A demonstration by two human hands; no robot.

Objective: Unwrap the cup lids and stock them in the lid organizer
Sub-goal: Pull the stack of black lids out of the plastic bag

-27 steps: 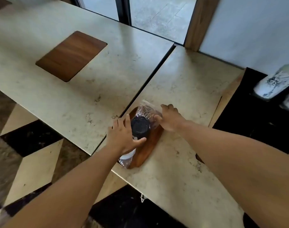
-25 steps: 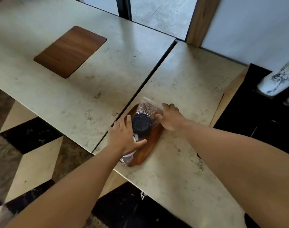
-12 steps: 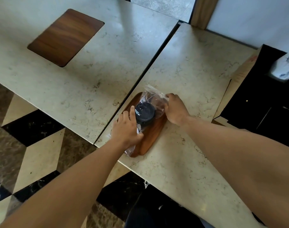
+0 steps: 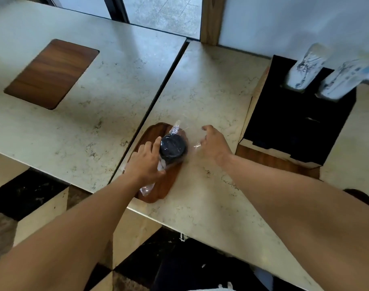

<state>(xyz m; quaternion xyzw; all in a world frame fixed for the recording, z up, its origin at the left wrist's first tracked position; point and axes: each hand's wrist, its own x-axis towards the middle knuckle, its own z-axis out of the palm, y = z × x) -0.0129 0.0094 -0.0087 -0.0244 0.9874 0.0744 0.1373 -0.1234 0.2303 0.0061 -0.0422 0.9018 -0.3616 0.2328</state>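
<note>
On the oval wooden inlay (image 4: 158,185) set into the near tabletop (image 4: 200,91), your stack of black cup lids (image 4: 172,146) stands upright inside its clear plastic wrap (image 4: 177,129), whose loose end flares open toward the far side. Judge the stack as light and stiff as a column, yet ready to topple or slide apart once the sleeve stops bracing it; single lids look thin and likely flex if squeezed. The film is soft, crinkly and probably slippery, so pinch it rather than press it flat.

Your left hand (image 4: 145,162) wraps the near side of the stack, fingers (image 4: 153,145) curled against the wrap and steadying the column. Take your hold there, low and around the sides, not on the top lid.

Your right hand (image 4: 214,143) sits just beside the stack to its right, fingers (image 4: 206,128) bent and partly closed, and it appears to pinch a stretched edge of the film; blur makes the exact contact hard to read.

Further right, the black lid organizer (image 4: 294,131) stands near the wall with two sleeves of printed paper cups (image 4: 305,68) rising from it, well apart from the lids.
</note>
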